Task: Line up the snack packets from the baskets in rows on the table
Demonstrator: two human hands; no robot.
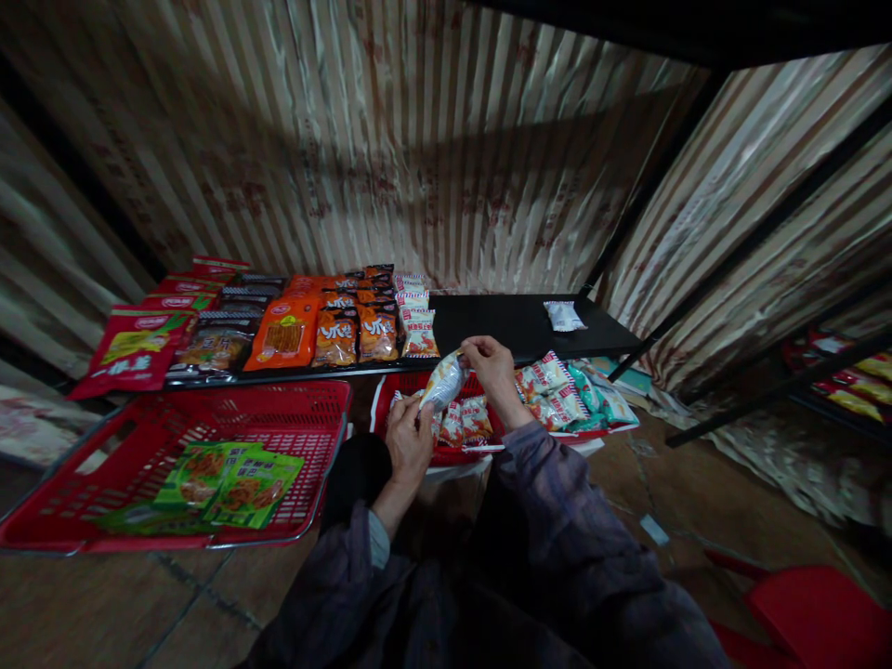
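Observation:
A small white and yellow snack packet (pixel 444 382) is stretched between my two hands, above a red basket. My left hand (pixel 410 439) pinches its lower end. My right hand (pixel 493 368) grips its upper end between thumb and fingers. Beneath and to the right, more small packets (pixel 550 383) and green ones (pixel 591 398) fill the red basket (pixel 381 405). On the black shelf (pixel 480 319) just ahead stands a short row of white and red packets (pixel 419 331). One whitish packet (pixel 564 316) lies alone farther right on the shelf.
Orange bags (pixel 282 334), dark packets (pixel 213 344) and red bags (pixel 143 346) line the shelf's left part. A red basket (pixel 338 409) with green packets (pixel 255 488) sits at the left. A red stool (pixel 819 613) is at the lower right; black posts (pixel 739 288) flank the shelf.

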